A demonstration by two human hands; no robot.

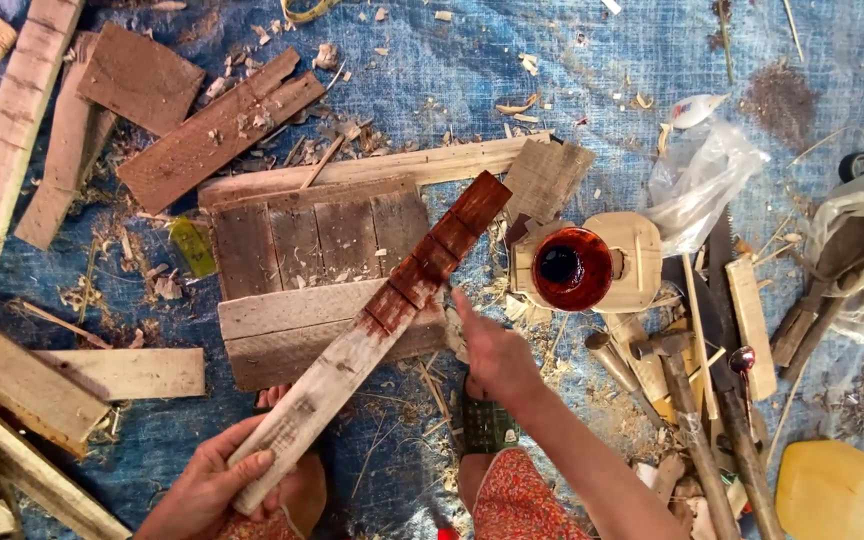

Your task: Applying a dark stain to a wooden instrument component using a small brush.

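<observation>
Head view: left hand [214,482] grips the pale end of a wooden slat [372,335]; right hand [492,352], fingers pinched, presses something unclear at the red stain's edge. Stain could drip, since the slat tilts over boards on a shaving-strewn blue tarp [432,60]; stain bowl [572,268] sits near

**What the view hides or cuts off**

The left hand [214,482] is cut at the wrist by the bottom edge, its palm hidden behind the wooden slat [372,335]; the right hand [493,355] hides whatever its fingertips hold against the slat; the yellow board [837,495] runs out at the lower right corner; the hammer [687,410] handle leaves by the bottom edge; the long planks [2,150] at left are cropped; the dark object [485,425] under the right wrist is too covered to identify.
</observation>
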